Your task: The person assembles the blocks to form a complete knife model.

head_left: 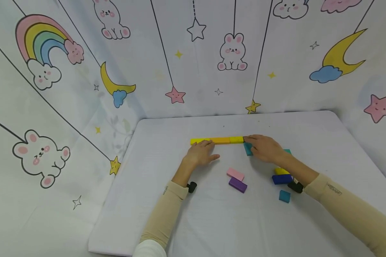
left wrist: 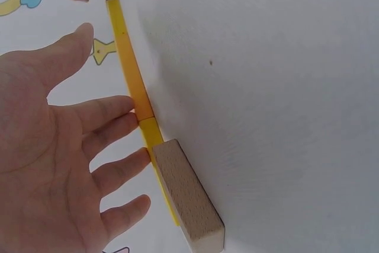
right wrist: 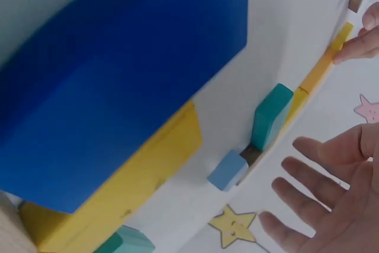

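Note:
On the white table a row of yellow and orange blocks (head_left: 220, 140) runs left to right, end to end. My left hand (head_left: 199, 153) lies with fingers spread and fingertips right at the row's near side, toward its left end. At the right end is my right hand (head_left: 265, 148), fingers extended, its fingertips by the last yellow block. Partly under that hand shows a teal block (head_left: 248, 149). In the right wrist view a light blue block (right wrist: 228, 170) and a dark brown block (right wrist: 251, 154) sit close to the teal one.
A pink block (head_left: 235, 174) and a purple block (head_left: 238, 185) lie nearer the front. To the right are a dark blue block (head_left: 282, 179), a yellow block (head_left: 281, 171) and a small teal block (head_left: 284, 196). A wooden block (left wrist: 188, 191) shows in the left wrist view.

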Tool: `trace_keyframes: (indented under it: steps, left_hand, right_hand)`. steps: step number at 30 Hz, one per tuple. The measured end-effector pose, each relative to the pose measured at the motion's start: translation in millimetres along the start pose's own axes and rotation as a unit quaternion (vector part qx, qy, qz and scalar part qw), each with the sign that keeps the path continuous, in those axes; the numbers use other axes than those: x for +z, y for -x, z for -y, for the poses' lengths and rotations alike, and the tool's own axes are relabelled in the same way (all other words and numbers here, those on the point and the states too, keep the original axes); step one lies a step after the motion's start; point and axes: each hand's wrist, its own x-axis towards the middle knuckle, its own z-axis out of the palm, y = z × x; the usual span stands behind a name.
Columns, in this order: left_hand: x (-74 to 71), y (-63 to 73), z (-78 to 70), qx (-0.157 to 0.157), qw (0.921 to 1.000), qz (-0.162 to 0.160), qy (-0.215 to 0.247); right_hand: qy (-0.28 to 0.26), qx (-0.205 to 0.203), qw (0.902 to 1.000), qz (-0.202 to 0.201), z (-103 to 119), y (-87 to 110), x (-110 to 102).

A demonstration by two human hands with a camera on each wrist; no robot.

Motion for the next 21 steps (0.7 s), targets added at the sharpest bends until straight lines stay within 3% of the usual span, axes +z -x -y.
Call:
trace_keyframes:
  steps: [5,13,21]
  left_hand:
    - [-0.2,0.1,-0.5,0.002,1.0,0.001,0.0]
    - [-2.0,0.5,0.3,0.003,1.0,-0.003,0.009]
    - [-1.1,-0.5,-0.5,0.004,0.9999,-0.003,0.015]
  right_hand:
    - [-0.002,-0.004,1.0,0.006,0.6,8.9,6.9]
    - [0.048,-0.034,0.9983,-0.002,7.1,18.6,15.5]
    - [0.044,-0.01,0.9986,0.028,11.7,27.0,17.6]
